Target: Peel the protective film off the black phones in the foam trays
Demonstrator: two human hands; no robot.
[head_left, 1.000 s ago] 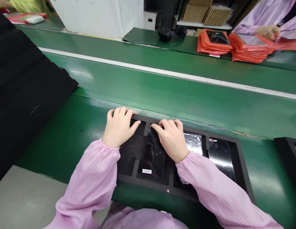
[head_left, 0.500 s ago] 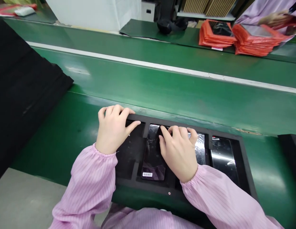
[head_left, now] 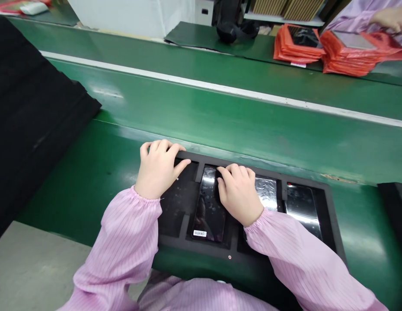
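While the left hand point(head_left: 157, 170) stays loosely spread at the black tray's point(head_left: 201, 248) far-left rim, the right hand point(head_left: 239, 192) has shifted from the barcode-labelled glass panel's point(head_left: 209, 211) far-left corner to its far-right one, fingers curled, grip unclear. The panel lies in the second compartment from left.

The fingertips of the left hand point(head_left: 157, 170) are hidden behind the rim of the foam tray point(head_left: 235, 255). The third screen panel point(head_left: 266, 193) is partly covered by the right hand point(head_left: 240, 190). The barcode label point(head_left: 199, 233) is too small to be read. The co-worker point(head_left: 356, 15) is cut off by the top edge.
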